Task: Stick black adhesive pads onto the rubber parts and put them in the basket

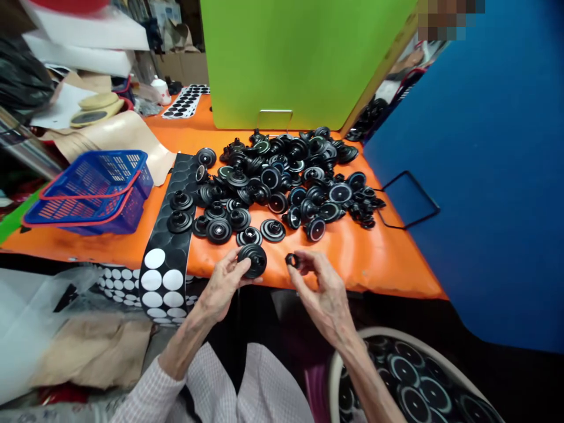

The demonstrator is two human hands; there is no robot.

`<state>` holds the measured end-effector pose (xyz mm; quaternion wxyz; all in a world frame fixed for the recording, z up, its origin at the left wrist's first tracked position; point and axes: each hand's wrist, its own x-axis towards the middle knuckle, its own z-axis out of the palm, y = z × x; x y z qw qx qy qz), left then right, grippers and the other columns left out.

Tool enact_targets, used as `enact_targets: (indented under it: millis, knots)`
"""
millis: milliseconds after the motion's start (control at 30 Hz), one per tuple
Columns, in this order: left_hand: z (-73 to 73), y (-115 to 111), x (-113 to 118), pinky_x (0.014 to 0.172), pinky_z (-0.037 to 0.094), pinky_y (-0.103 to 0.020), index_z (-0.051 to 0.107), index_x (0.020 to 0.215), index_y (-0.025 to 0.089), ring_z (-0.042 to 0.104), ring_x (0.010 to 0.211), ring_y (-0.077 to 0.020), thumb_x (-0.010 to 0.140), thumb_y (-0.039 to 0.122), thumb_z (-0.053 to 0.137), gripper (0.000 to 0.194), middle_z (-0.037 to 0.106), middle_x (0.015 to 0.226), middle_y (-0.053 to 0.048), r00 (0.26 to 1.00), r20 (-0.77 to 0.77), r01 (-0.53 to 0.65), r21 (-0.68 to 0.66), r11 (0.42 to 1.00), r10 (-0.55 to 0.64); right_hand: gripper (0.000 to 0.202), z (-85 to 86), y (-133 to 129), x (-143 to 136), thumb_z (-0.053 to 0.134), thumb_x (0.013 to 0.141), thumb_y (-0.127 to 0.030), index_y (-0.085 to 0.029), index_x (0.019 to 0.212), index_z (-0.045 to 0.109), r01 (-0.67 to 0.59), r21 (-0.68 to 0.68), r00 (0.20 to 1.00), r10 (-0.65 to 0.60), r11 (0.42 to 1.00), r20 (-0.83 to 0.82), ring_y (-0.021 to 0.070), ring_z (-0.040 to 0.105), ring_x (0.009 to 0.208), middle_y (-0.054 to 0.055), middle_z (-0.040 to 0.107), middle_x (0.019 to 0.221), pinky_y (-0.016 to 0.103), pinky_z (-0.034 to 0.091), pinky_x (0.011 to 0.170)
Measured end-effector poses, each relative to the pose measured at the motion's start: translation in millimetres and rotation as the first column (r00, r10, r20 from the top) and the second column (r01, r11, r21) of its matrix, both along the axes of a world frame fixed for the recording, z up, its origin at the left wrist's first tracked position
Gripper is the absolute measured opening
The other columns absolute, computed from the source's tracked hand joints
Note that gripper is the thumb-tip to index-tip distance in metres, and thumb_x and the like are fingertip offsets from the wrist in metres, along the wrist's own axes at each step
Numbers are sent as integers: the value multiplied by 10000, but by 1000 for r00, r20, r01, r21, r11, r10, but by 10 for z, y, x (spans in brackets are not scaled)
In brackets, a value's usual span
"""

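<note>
Near the front edge of the orange table, my left hand grips a round black stepped disc with a raised stem at its centre. My right hand pinches a small black ring nut between thumb and fingers. A gap separates the nut from the disc. Just beyond both hands lies a heap of similar black discs, some showing flat faces and others their stems. One such disc lies by itself at the heap's near side.
A strip of round stickers hangs over the front edge at left, beside a blue basket. Small black parts are piled at right. Green and blue panels stand behind and right. A tub of discs sits below.
</note>
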<state>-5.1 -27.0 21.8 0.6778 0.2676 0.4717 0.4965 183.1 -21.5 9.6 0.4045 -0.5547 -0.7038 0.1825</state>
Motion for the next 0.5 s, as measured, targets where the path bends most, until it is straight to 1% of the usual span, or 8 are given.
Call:
enact_targets:
  millis: [67, 167, 267, 367, 433, 500]
  knots:
    - [-11, -9, 14, 812, 563, -370, 621, 1092, 128, 636, 981, -229, 745, 348, 710, 421, 674, 1072, -108, 999, -42, -6, 22, 1000, 7, 181, 85, -103, -209, 561, 879, -280, -227, 1052, 547, -54, 4, 995, 54, 999, -78, 166, 591, 741, 23, 601, 848, 314, 519, 696]
    - [-23, -22, 28, 891, 534, -363, 614, 1121, 145, 623, 1071, -244, 742, 343, 705, 437, 673, 1122, -107, 997, -80, -23, 38, 999, 25, 164, 99, -165, -402, 562, 886, -283, -234, 1042, 546, -50, 1, 992, 50, 999, -119, 167, 601, 765, 23, 607, 855, 316, 529, 703]
    - [-30, -29, 36, 929, 520, -363, 623, 1128, 152, 607, 1113, -249, 756, 339, 688, 421, 668, 1152, -104, 994, -107, -5, 66, 998, 12, 161, 50, -151, -474, 566, 882, -279, -239, 1037, 549, -36, 9, 992, 37, 999, -117, 170, 605, 759, 26, 614, 861, 323, 538, 693]
    - [-33, -35, 39, 961, 502, -359, 627, 1130, 150, 594, 1138, -244, 789, 355, 658, 399, 664, 1165, -102, 993, -121, 17, 97, 995, -5, 164, 16, -149, -513, 562, 878, -243, -239, 1042, 551, -40, 51, 994, 44, 998, -96, 174, 611, 760, 35, 622, 885, 328, 544, 693]
    - [-32, -41, 39, 963, 499, -351, 619, 1134, 149, 597, 1130, -235, 801, 370, 651, 401, 664, 1158, -99, 992, -122, 40, 108, 993, -27, 177, 7, -172, -533, 542, 885, -224, -242, 1060, 557, -41, 74, 996, 47, 996, -79, 188, 623, 816, 55, 631, 941, 343, 548, 721]
    - [-26, -50, 34, 961, 496, -342, 610, 1129, 146, 607, 1107, -227, 776, 359, 689, 420, 664, 1149, -96, 993, -111, 54, 107, 993, -41, 214, 5, -205, -541, 526, 891, -224, -250, 1099, 566, -61, 66, 995, 66, 996, -79, 204, 629, 894, 73, 634, 1013, 365, 550, 767]
